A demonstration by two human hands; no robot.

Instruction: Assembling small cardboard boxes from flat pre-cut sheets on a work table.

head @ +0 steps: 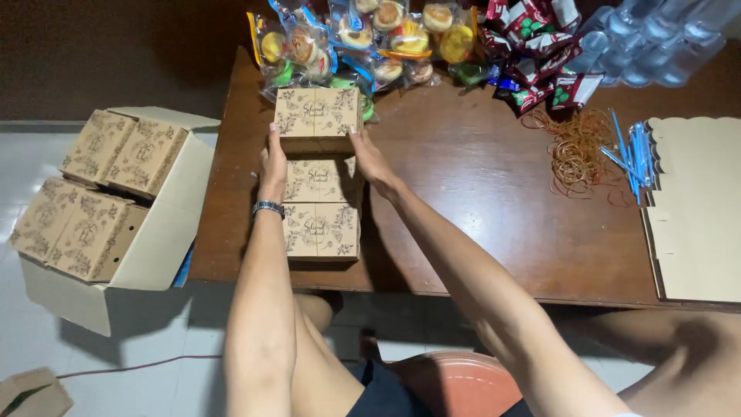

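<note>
Three brown printed cardboard boxes lie in a row on the dark wooden table [478, 232]. My left hand [272, 164] presses the left side of the farthest box [317, 117], and my right hand [370, 158] presses its right side. That box sits a little higher than the middle box [320, 181] and the nearest box [320, 230]. A watch is on my left wrist.
A large open carton [147, 255] on the floor at left holds several of the same boxes. Wrapped snacks [363, 38], red packets [540, 46] and water cups [648, 38] line the far edge. Rubber bands [575, 150], blue straws [637, 150] and flat box blanks [695, 208] lie at right.
</note>
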